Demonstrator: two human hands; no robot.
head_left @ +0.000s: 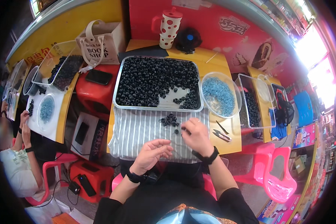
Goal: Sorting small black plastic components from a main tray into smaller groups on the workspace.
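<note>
My left hand (153,154) is just above the striped cloth (134,130), its fingers half stretched and apart, with nothing visible in them. My right hand (196,135) is closed, fingertips pinched around a black bead, partly hidden by the fingers. Between the hands and the tray lies a small group of loose black beads (169,120) on the cloth. Right behind them stands a shallow metal tray (158,108), spread with round black beads that have holes. A clear round bowl (238,108) of pale blue beads (218,96) sits to the tray's right.
Thread snips (222,136) and tweezers (222,127) lie right of my right hand. A spotted tumbler (170,29) and a small black fan (189,39) stand at the back. A canvas bag (102,44) and phone (99,77) are left. Another person's hands (25,125) work at the left table.
</note>
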